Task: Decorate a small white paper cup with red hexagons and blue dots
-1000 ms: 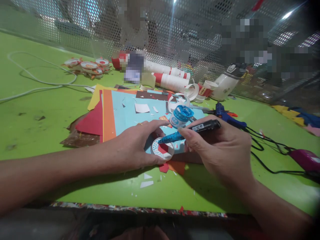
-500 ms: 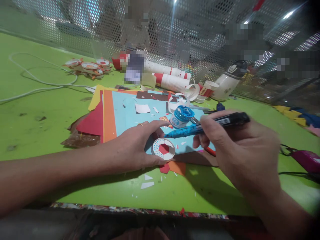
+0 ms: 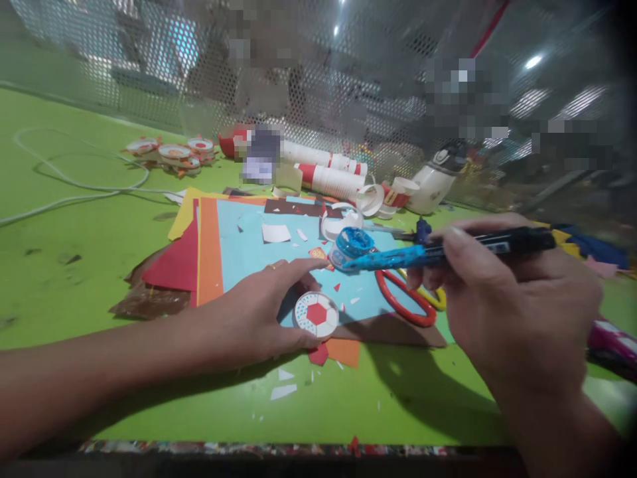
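Between the thumb and fingers of my left hand (image 3: 271, 302) is a round white disc (image 3: 326, 325) with a red hexagon in its middle and small blue dots on its left side. My right hand (image 3: 522, 299) grips a black marker pen (image 3: 403, 256) whose front end is coated in blue paint. The pen's tip points left, above and to the right of the disc and apart from it. Just behind the tip stands an open jar of blue paint (image 3: 352, 240). Scissors with red and yellow handles (image 3: 426, 321) lie beneath the pen, partly hidden by my right hand.
Light blue paper (image 3: 239, 255) lies over orange and red sheets, with white scraps on top. Paper-cup tubes (image 3: 333, 180), decorated rings (image 3: 174, 154) and a white bottle (image 3: 430, 186) stand at the back before a perforated screen. A white cable (image 3: 74, 196) loops at left.
My right hand has moved right with the marker, drawing its tip away from the disc. More of the scissors shows. My left hand stays around the disc; the whole view has shifted slightly.
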The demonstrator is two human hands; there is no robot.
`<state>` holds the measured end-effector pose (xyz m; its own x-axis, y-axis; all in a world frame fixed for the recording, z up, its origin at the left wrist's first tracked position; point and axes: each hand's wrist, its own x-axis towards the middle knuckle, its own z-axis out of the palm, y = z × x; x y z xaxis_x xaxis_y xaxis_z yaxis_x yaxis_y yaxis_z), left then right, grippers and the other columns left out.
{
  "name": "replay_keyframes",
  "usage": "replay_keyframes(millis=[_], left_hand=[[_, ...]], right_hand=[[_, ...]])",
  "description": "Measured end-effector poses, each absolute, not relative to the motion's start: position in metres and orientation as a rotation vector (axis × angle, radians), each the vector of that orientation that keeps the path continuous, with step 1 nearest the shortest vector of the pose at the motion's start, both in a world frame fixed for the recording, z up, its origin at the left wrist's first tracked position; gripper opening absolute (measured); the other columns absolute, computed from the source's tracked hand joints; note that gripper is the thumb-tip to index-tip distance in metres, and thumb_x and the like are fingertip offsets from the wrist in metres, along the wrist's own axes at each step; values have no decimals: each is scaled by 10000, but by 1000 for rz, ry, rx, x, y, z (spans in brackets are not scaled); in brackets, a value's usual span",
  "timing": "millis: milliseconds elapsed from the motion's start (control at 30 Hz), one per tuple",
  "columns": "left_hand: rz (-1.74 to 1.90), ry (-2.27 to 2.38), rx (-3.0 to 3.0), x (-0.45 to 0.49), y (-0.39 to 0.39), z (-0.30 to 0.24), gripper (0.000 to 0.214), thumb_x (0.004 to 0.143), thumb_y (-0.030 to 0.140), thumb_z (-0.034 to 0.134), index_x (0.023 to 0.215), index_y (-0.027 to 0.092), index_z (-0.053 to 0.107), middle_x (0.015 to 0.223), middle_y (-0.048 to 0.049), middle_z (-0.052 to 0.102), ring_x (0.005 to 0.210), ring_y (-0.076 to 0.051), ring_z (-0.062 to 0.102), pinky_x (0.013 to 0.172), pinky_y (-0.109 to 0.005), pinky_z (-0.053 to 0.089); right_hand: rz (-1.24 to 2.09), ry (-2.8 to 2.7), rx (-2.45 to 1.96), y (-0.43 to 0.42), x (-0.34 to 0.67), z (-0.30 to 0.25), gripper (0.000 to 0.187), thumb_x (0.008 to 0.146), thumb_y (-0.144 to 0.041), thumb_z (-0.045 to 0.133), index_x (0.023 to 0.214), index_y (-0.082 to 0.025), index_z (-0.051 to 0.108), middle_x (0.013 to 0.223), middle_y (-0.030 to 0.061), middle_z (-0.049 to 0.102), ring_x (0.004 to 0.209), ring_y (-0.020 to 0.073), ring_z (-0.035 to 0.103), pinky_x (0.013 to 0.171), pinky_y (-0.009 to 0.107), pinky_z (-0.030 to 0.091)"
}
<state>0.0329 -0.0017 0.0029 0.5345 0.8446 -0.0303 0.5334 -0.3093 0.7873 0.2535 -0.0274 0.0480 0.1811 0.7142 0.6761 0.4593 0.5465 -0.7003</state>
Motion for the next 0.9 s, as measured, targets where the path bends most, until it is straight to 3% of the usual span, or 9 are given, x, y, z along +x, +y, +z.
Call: replay_keyframes(millis=[233,600,900], left_hand=[[523,1097,2059,32,-1,1,749,739,305,730,1410,240,404,1196,-80,632,1053,-270,609,908,-387,487],[556,1098,2043,32,3,-11,797,718,334,743,1428,273,386,1198,-53,615,1081,-266,578,936,-381,448],[531,1110,2000,32,2,-9,813,708,331,736,1433,278,374,1197,-50,607,1086,-270,572,931,-387,441]], right_hand=[[270,-1204,-952,14,288,59,159,783,-287,761,756,-182,645,505,-70,520,417,96,494,397,252,441],[322,-1504,-1178,24,277,37,243,840,-409,687,814,-178,619,537,-54,555,463,112,561,497,267,473],[338,-1602,-1247,29,276,31,245,823,-392,695,822,-152,646,588,-31,575,520,119,547,543,282,448]])
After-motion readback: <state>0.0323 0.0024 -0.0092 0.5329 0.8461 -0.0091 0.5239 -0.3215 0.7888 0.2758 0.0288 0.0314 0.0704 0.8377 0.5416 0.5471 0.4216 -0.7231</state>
